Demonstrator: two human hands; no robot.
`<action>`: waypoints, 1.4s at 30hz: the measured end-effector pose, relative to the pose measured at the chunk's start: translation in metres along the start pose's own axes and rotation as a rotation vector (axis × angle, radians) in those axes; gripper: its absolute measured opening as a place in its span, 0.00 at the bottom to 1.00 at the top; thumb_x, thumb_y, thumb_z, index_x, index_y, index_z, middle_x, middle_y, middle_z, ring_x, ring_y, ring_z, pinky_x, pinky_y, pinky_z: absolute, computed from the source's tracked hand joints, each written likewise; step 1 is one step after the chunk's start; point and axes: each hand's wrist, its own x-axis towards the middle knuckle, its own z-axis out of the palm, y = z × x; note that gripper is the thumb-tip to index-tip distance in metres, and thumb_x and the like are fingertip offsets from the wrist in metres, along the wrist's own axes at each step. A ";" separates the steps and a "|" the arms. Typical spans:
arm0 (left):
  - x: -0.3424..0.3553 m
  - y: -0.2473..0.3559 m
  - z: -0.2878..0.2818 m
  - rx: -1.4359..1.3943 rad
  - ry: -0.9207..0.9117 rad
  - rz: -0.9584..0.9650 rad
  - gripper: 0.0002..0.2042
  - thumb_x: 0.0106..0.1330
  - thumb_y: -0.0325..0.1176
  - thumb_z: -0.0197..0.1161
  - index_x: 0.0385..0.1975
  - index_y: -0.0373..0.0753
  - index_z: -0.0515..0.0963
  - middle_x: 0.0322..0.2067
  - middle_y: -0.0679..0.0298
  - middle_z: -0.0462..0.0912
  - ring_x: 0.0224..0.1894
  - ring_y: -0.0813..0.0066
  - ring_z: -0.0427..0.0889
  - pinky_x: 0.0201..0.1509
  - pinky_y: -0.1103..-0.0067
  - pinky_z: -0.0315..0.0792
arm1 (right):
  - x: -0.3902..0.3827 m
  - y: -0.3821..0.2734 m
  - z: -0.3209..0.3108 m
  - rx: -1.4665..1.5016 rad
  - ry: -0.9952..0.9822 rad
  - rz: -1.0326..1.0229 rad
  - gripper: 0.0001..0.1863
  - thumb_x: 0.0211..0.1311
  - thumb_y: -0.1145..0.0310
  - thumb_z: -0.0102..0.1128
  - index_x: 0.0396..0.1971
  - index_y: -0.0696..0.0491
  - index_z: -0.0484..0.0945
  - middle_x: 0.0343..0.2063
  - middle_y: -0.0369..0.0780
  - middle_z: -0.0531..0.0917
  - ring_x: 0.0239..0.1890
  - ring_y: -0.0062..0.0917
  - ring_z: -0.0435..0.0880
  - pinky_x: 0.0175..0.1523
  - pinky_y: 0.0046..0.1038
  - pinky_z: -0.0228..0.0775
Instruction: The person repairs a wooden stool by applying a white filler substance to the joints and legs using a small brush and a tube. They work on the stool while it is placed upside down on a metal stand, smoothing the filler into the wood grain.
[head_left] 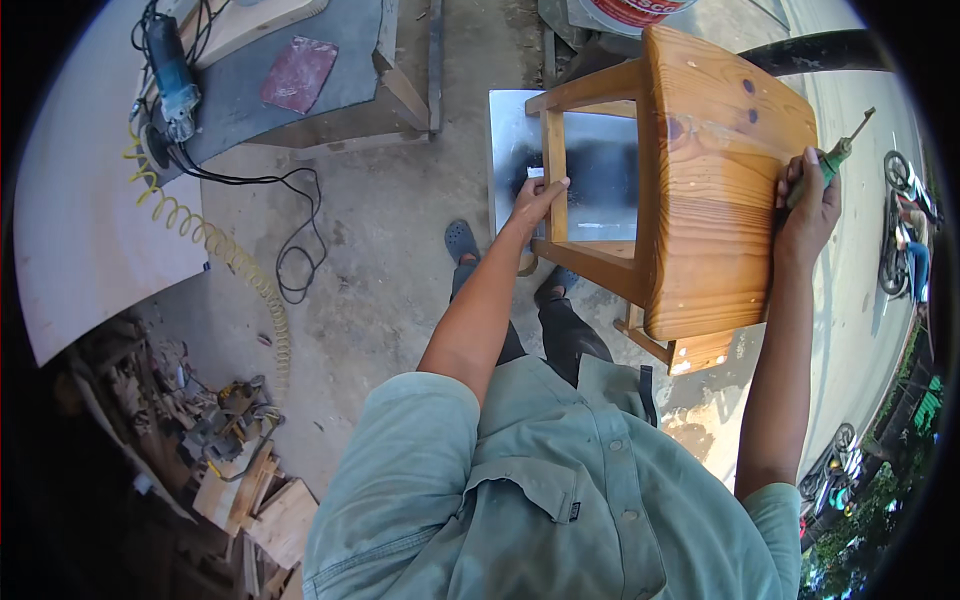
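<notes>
A varnished wooden stool is tipped on its side in front of me, its seat turned to the right. My left hand is closed round a rung between its legs. A small white piece shows by those fingers; whether I hold it is unclear. At the seat's right edge, my right hand is wrapped round a green-handled tool with a thin metal shaft, whose tip points up and away. That hand also rests against the seat edge. Its lower fingers are partly hidden by the seat.
A white board with a dark sprayed patch lies beneath the stool. At left, a workbench carries an angle grinder and a red sanding sheet. A coiled yellow hose and black cable trail down. Wood scraps lie lower left.
</notes>
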 end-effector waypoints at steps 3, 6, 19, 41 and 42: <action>0.032 -0.014 0.023 0.205 0.120 0.126 0.31 0.52 0.53 0.76 0.47 0.36 0.74 0.36 0.59 0.82 0.40 0.71 0.82 0.45 0.73 0.75 | -0.001 -0.003 0.004 -0.090 0.028 0.006 0.09 0.71 0.63 0.58 0.38 0.53 0.74 0.24 0.32 0.72 0.23 0.14 0.70 0.24 0.16 0.59; 0.030 -0.012 0.030 -0.017 0.046 0.005 0.25 0.54 0.46 0.76 0.41 0.34 0.75 0.28 0.60 0.82 0.32 0.67 0.84 0.38 0.71 0.77 | -0.005 -0.001 0.000 -0.082 0.067 0.023 0.08 0.72 0.65 0.56 0.38 0.55 0.74 0.24 0.33 0.72 0.24 0.15 0.70 0.24 0.17 0.58; 0.040 -0.011 0.036 0.116 0.225 0.069 0.16 0.52 0.36 0.68 0.35 0.32 0.76 0.30 0.51 0.85 0.33 0.56 0.86 0.41 0.66 0.78 | -0.002 -0.002 0.006 -0.098 0.093 0.038 0.09 0.72 0.65 0.56 0.38 0.57 0.73 0.25 0.34 0.72 0.25 0.16 0.70 0.25 0.17 0.56; -0.076 0.083 -0.181 0.532 -0.086 -0.035 0.24 0.66 0.51 0.65 0.54 0.41 0.74 0.44 0.64 0.81 0.44 0.75 0.81 0.45 0.75 0.75 | -0.003 0.003 0.012 -0.345 0.120 -0.069 0.16 0.68 0.59 0.63 0.45 0.54 0.76 0.25 0.34 0.74 0.29 0.17 0.69 0.37 0.23 0.64; -0.096 0.087 -0.200 0.511 -0.049 -0.031 0.23 0.67 0.50 0.64 0.53 0.41 0.74 0.45 0.64 0.82 0.44 0.74 0.81 0.45 0.75 0.76 | -0.004 -0.006 0.016 -0.380 0.116 -0.139 0.16 0.68 0.59 0.63 0.45 0.56 0.76 0.26 0.36 0.75 0.30 0.19 0.71 0.38 0.24 0.66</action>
